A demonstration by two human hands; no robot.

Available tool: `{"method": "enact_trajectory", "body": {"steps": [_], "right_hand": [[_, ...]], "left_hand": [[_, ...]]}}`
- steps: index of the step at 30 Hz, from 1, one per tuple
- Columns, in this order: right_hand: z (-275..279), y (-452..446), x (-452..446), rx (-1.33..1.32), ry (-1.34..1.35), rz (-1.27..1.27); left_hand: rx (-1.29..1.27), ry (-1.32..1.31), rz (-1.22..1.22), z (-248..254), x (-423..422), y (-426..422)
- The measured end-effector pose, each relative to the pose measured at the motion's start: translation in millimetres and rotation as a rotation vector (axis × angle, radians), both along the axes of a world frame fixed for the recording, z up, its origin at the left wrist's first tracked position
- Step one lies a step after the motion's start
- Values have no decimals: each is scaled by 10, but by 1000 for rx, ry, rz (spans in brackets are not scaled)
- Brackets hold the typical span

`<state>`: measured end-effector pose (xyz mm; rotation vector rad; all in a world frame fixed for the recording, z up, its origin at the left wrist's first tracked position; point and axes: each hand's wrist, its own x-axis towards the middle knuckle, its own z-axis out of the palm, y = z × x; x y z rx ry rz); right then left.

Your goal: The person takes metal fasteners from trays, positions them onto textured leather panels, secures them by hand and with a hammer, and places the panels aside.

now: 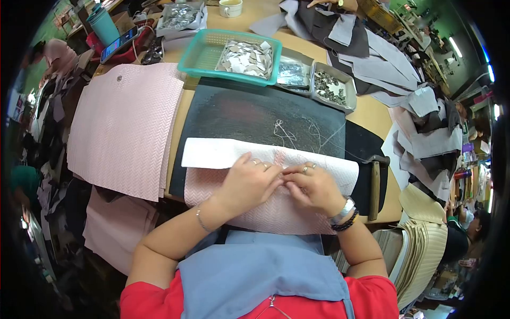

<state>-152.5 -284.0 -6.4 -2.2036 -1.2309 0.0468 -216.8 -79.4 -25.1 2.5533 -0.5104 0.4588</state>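
A pink woven-textured sheet (239, 183) lies in front of me, its far edge folded over so the white backing (212, 152) shows. Both hands meet at the middle of this fold. My left hand (252, 181) is closed in a pinch there, fingertips against the sheet. Just beside it, my right hand (311, 183) is pinched too, touching the left fingertips. Whatever small thing sits between the fingers is hidden. Beneath the sheet is a dark work board (234, 114) with loose thread (284, 133) on it. A hammer (375, 186) rests to the right of my right hand.
A stack of pink sheets (125, 127) lies at the left. Behind the board stand a green basket (196, 53) of pale pieces and a box of small metal parts (333, 87). Grey cut pieces (380, 58) cover the back right. A cup (230, 7) stands at the back.
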Motion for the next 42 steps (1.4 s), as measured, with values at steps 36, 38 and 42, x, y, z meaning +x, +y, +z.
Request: {"method": "enact_trajectory", "body": {"steps": [36,38,42], "right_hand": [[255,640,1089,502,899,-170],[220,446,676,512,809,-187],[-67,150,257,386,661,-292]], "left_hand": [[-490,148,-97,-196,272,1],[-658,415,-33,-195,279,22],[-1171,518,-164,-239,274,13]]}}
